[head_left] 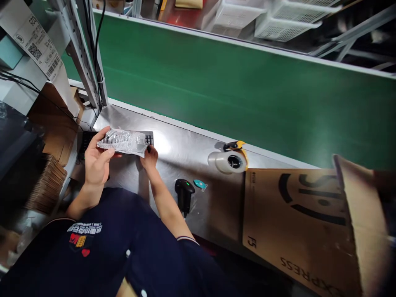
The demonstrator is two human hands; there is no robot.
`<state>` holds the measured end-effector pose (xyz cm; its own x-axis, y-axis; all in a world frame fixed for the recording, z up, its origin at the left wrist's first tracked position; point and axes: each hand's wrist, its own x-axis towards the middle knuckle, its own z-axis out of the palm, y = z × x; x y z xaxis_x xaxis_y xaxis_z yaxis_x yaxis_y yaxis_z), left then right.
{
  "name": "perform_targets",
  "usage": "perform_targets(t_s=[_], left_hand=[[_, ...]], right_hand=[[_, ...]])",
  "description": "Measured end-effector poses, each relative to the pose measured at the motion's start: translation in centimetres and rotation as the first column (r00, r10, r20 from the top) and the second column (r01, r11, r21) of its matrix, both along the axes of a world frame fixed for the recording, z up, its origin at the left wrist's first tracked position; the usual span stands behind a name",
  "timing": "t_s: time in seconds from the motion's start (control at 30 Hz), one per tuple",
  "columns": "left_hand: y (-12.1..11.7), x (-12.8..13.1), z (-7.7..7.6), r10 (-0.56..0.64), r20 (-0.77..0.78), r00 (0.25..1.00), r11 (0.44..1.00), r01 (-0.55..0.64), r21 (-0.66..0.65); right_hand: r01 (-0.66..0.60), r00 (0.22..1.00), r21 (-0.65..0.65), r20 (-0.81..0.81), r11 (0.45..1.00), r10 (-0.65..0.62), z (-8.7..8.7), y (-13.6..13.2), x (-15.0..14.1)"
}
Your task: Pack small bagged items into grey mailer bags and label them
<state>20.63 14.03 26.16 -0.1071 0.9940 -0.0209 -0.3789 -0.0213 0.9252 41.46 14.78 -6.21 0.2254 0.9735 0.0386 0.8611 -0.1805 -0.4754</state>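
Packet (123, 141): held in the air over the metal table (123, 173) and partly in front of the keyboard (149, 137); a barcode is shown through creased clear wrap, but the contents cannot be made out.
Left hand (96, 161): nearly closed, with the packet's left end gripped between thumb and fingers.
Right hand (150, 159): fingers curled at the packet's lower right corner; whether it is pinched or only touched cannot be told.
Slip risk: the smooth wrap could be let slide if the left pinch is loosened.
Barcode risk: the code could be misread, as its bars are broken up by creases and glare.
Key risk: keys could be pressed by accident if the packet is lowered.
Tape roll (224, 161): set close to the carton's corner; it could be knocked if the carton is shifted.
Carton (293, 218): 1 flap is raised; the inside is hidden.
White baskets (283, 24): placed beyond the green belt (232, 95); their contents cannot be told.
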Motion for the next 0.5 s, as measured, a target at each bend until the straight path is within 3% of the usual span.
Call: perform_targets(t_s=[0.2,0.33,0.5], left_hand=[[0.1,-0.5,-0.7,-0.031,-0.074,0.997,0.999,0.032,0.018],[0.1,-0.2,-0.7,-0.024,-0.033,0.999,1.0,0.024,-0.02],[0.0,0.0,-0.5,-0.039,0.02,0.999,0.999,0.04,-0.031]], right_hand=[[0.161,0.986,0.019,-0.034,0.987,-0.16,-0.3,0.0,1.1],[0.176,0.982,-0.007,-0.071,0.984,-0.176,-0.7,0.6,2.3],[0.227,0.935,-0.016,-0.275,0.974,-0.223,-1.4,2.3,3.2]])
